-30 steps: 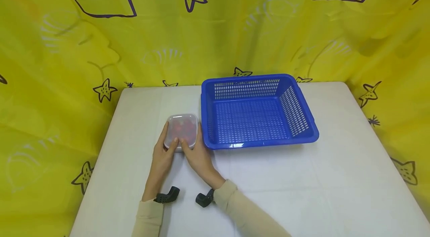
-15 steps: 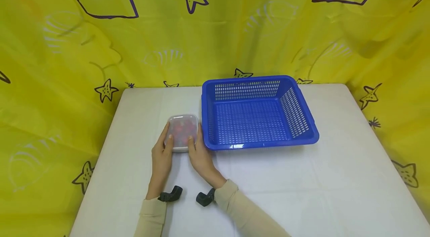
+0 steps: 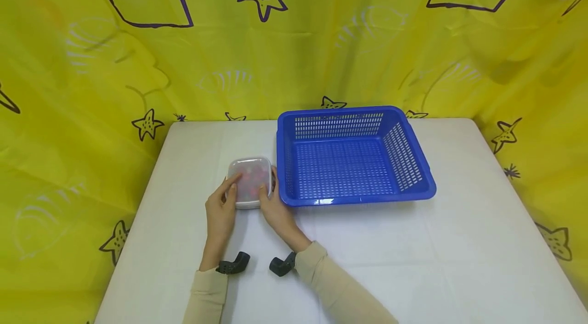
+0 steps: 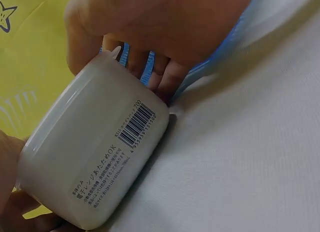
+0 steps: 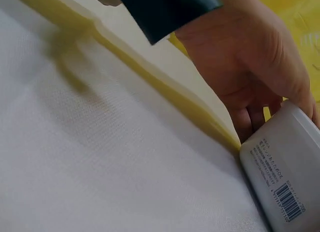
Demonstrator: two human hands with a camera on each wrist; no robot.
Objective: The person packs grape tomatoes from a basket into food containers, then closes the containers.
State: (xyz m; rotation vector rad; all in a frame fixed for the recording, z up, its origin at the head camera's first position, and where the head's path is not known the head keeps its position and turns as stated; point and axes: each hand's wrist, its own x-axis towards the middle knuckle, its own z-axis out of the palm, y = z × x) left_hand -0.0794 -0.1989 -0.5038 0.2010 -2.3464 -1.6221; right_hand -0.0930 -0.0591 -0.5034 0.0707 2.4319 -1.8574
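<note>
A white plastic food container (image 3: 248,205) with a see-through lid (image 3: 251,168) sits on the table, left of the basket; blurred red and pale pieces show through the lid. My left hand (image 3: 221,213) grips its left side, thumb at the near left corner and one finger laid over the lid. On the opposite side my right hand (image 3: 277,213) holds it, thumb on the lid's near right edge and fingers round the side. The left wrist view shows the container's printed wall (image 4: 107,142) with a barcode, and a small clear tab (image 4: 117,52) beside my right hand.
A blue perforated plastic basket (image 3: 358,200) stands close to the right of the container, nothing seen inside it. White cloth covers the table (image 3: 390,263). A yellow patterned curtain (image 3: 294,69) hangs behind and at both sides.
My thumbs, together at the middle of the near edge a second ago, have moved apart to the corners. A left finger has shifted from the side onto the lid. The container has barely moved.
</note>
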